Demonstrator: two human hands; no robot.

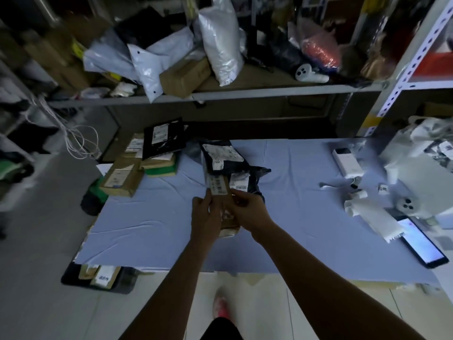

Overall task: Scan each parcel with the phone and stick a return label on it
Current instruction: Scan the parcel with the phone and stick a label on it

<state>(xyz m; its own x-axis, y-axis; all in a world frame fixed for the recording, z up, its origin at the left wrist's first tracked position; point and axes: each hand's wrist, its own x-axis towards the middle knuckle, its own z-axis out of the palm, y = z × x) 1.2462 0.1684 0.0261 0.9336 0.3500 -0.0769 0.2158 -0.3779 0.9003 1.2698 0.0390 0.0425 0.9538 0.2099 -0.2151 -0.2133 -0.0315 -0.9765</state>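
Head view: both hands grip one brown parcel [226, 212] at table centre, left hand [206, 217] and right hand [247, 208] closed on its sides; two black parcels [228, 160] just beyond; one lit phone [420, 244] near right

The scene is dim with a cool bluish cast. The lit phone screen [420, 244] at the right is the brightest patch, washed out to near white. The shelf [220, 95] and its bags look soft and smeared. Straight lines bow toward the frame edges. Shadow pools under the shelf; the floor's left side is murky.
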